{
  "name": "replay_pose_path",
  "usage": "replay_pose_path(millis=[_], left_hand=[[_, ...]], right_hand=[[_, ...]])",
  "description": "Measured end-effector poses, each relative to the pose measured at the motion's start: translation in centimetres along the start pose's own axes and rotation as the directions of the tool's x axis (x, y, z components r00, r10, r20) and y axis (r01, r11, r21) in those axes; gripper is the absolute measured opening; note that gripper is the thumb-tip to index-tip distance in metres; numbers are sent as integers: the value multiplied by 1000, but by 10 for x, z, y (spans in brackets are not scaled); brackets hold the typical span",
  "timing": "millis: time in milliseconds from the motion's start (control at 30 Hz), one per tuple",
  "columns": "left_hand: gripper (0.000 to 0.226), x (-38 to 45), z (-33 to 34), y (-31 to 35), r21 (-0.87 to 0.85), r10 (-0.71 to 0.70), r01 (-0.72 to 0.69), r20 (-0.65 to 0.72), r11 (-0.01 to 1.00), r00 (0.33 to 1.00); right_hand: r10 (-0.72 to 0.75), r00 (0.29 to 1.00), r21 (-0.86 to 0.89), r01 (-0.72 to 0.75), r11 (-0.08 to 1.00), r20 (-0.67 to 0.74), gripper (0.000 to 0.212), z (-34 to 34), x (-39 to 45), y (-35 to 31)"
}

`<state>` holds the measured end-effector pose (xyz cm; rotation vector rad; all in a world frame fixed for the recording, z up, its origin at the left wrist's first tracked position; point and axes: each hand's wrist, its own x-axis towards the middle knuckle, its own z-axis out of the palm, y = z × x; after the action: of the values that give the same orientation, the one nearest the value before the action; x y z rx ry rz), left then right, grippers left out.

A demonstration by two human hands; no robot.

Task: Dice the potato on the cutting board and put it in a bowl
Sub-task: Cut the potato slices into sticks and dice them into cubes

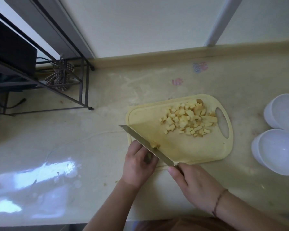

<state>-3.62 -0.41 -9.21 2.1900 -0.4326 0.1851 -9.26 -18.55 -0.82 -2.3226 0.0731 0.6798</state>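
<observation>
The right hand (197, 184) gripped the handle of the knife (145, 145), blade angled up-left across the cutting board (198, 147). The left hand (138, 164) lay against the blade's far side, fingers hidden, apparently holding a small potato piece (154, 145). Diced potato (188, 120) lay heaped beyond the blade. Two white bowls (277, 150) stood right of the board.

My knife blade (145, 144) is smooth grey metal; the cutting board (190, 147) looks like matt yellow plastic, the bowls (280, 152) glossy white, the bench (57, 147) polished and shiny.
</observation>
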Motion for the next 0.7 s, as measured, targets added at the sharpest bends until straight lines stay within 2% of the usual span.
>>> replay_pose_path(millis=[167, 267, 500, 700], left_hand=[[5, 0, -3, 2, 39, 24, -23, -11, 999, 1000], [12, -8, -8, 0, 62, 31, -29, -26, 998, 999], [13, -12, -9, -1, 86, 30, -27, -35, 996, 999], [8, -13, -8, -3, 104, 9, -5, -41, 995, 999]], right_hand=[[21, 1000, 88, -20, 996, -9, 56, -8, 16, 3], [51, 998, 134, -47, 990, -23, 59, -14, 12, 8], [-48, 998, 81, 51, 995, -33, 57, -1, -10, -2], [-31, 998, 62, 35, 997, -60, 58, 5, -16, 0]])
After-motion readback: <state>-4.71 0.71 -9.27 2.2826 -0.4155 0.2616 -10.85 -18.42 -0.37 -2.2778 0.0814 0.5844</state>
